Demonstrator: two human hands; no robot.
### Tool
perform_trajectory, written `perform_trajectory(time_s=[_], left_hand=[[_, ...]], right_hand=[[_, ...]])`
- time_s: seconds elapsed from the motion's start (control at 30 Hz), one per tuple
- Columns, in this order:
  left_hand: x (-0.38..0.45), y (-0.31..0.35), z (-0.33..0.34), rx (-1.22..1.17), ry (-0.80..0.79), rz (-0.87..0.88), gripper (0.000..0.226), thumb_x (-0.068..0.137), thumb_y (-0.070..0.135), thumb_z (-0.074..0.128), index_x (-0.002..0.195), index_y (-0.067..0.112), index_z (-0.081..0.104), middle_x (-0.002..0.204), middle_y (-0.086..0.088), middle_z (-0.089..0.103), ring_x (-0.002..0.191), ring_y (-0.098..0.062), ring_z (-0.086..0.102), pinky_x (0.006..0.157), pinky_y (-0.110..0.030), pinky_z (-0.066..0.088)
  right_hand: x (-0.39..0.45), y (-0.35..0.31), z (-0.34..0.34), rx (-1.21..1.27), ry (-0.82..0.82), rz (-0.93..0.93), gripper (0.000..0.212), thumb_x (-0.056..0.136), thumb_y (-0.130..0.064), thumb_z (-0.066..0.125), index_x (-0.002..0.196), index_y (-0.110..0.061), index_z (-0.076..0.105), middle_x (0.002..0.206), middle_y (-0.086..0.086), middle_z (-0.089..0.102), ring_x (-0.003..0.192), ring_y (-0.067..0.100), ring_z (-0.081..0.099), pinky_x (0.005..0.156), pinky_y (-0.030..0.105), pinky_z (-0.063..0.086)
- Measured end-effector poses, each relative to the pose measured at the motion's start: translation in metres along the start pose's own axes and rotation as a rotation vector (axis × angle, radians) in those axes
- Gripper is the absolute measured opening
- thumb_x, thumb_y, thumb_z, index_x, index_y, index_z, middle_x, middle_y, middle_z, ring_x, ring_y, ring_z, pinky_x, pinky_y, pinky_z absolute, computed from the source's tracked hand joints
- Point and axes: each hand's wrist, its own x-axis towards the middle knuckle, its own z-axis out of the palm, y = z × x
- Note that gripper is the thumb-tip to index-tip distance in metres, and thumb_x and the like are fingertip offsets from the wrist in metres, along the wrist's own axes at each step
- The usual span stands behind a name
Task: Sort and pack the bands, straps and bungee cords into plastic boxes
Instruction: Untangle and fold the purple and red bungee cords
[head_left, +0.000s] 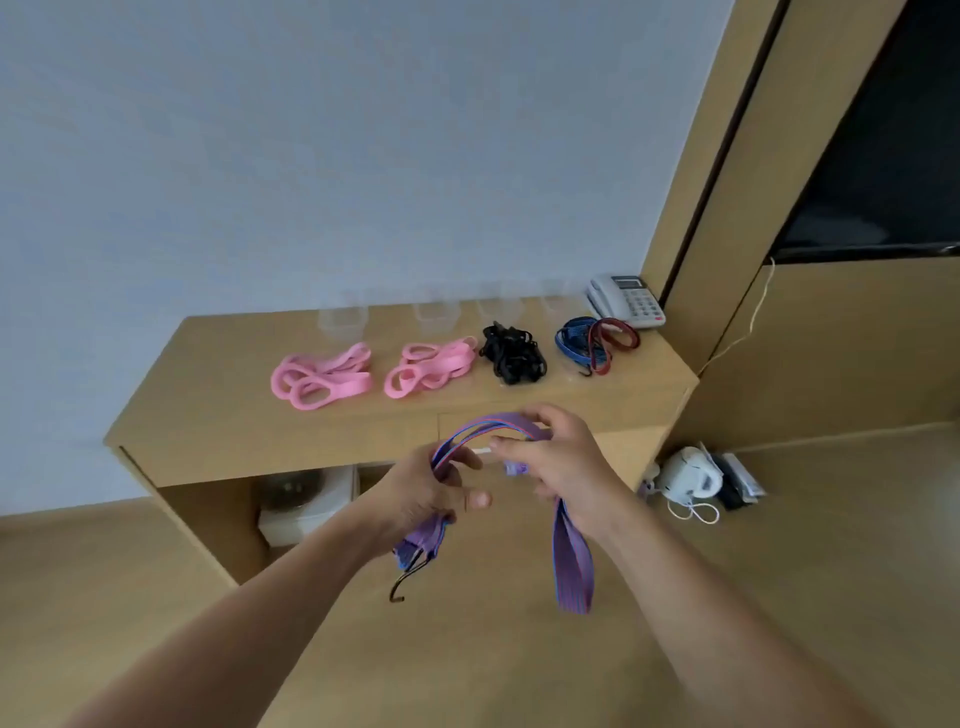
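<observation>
Both hands hold a purple strap (571, 556) in front of the cabinet (234, 410). The left hand (421, 493) grips a folded bundle of it; its hook (402, 584) hangs below the palm. The right hand (561, 462) pinches the arch of the strap, whose loose end dangles under the wrist. Beyond the hands lie two heaps of pink bands (322, 376), black cords (511, 353) and a blue-red cord (592, 343). Clear boxes (343, 325) behind them are faint, their number hard to tell
</observation>
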Motion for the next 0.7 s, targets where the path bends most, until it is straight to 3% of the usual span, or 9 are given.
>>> perform_trajectory(time_s=[0.1,0.2,0.27,0.33,0.43,0.5,0.6,0.7], left_hand=[[0.021,0.018,0.039,-0.032,-0.12,0.077,0.044,0.059,0.008,0.086,0.095,0.012,0.06,0.057,0.007,0.045,0.051,-0.01,0.043,0.053,-0.023,0.042],[0.047,0.035,0.064,-0.092,-0.262,0.138,0.051,0.064,-0.001,0.083,0.111,0.008,0.064,0.085,-0.001,0.07,0.076,-0.009,0.066,0.067,-0.018,0.052],[0.065,0.044,0.071,-0.029,-0.385,0.155,0.054,0.066,-0.001,0.083,0.116,0.008,0.065,0.098,-0.009,0.068,0.088,-0.013,0.066,0.076,-0.02,0.052],[0.085,0.051,0.076,0.094,-0.485,0.146,0.056,0.066,-0.003,0.082,0.118,0.007,0.063,0.095,-0.005,0.066,0.087,-0.011,0.063,0.075,-0.017,0.048],[0.119,0.055,0.089,0.239,-0.589,0.124,0.041,0.063,-0.003,0.082,0.088,0.029,0.076,0.078,0.013,0.069,0.076,-0.003,0.064,0.071,-0.013,0.049],[0.142,0.058,0.095,0.253,-0.606,0.127,0.041,0.062,-0.003,0.08,0.079,0.034,0.075,0.076,0.013,0.072,0.075,-0.003,0.067,0.072,-0.015,0.052],[0.179,0.063,0.092,0.148,-0.618,0.118,0.043,0.065,-0.004,0.082,0.097,0.024,0.072,0.088,0.0,0.074,0.088,-0.011,0.07,0.078,-0.023,0.054],[0.214,0.06,0.084,0.17,-0.585,0.081,0.04,0.07,0.008,0.083,0.104,0.017,0.065,0.096,-0.007,0.074,0.091,-0.014,0.068,0.081,-0.03,0.056]], right_hand=[[0.001,0.013,-0.02,0.073,-0.015,-0.019,0.029,0.075,-0.028,0.089,0.097,-0.024,0.071,0.076,-0.008,0.063,0.072,0.012,0.058,0.062,0.023,0.043],[0.009,0.015,-0.04,0.2,-0.032,0.002,0.038,0.073,-0.023,0.09,0.106,-0.02,0.071,0.072,-0.007,0.063,0.075,0.015,0.06,0.073,0.03,0.05],[0.019,0.011,-0.054,0.201,-0.026,0.014,0.042,0.073,-0.022,0.09,0.11,-0.019,0.07,0.076,0.0,0.058,0.077,0.017,0.057,0.072,0.03,0.047],[0.029,0.007,-0.063,0.242,0.004,0.007,0.04,0.073,-0.02,0.09,0.108,-0.02,0.07,0.078,0.0,0.066,0.076,0.015,0.065,0.065,0.022,0.051],[0.053,-0.001,-0.065,0.23,0.193,-0.006,0.029,0.073,-0.025,0.09,0.095,-0.021,0.071,0.079,0.0,0.075,0.072,0.009,0.07,0.06,0.02,0.055],[0.074,-0.008,-0.066,0.196,0.304,0.004,0.025,0.072,-0.029,0.089,0.088,-0.022,0.07,0.073,-0.003,0.073,0.066,0.006,0.068,0.058,0.016,0.053],[0.11,-0.021,-0.072,0.157,0.391,0.045,0.023,0.073,-0.028,0.087,0.084,-0.02,0.069,0.068,-0.005,0.068,0.067,0.01,0.067,0.06,0.021,0.052],[0.141,-0.038,-0.079,0.26,0.405,0.074,0.025,0.075,-0.026,0.085,0.088,-0.012,0.07,0.07,0.006,0.068,0.068,0.017,0.066,0.064,0.027,0.052]])
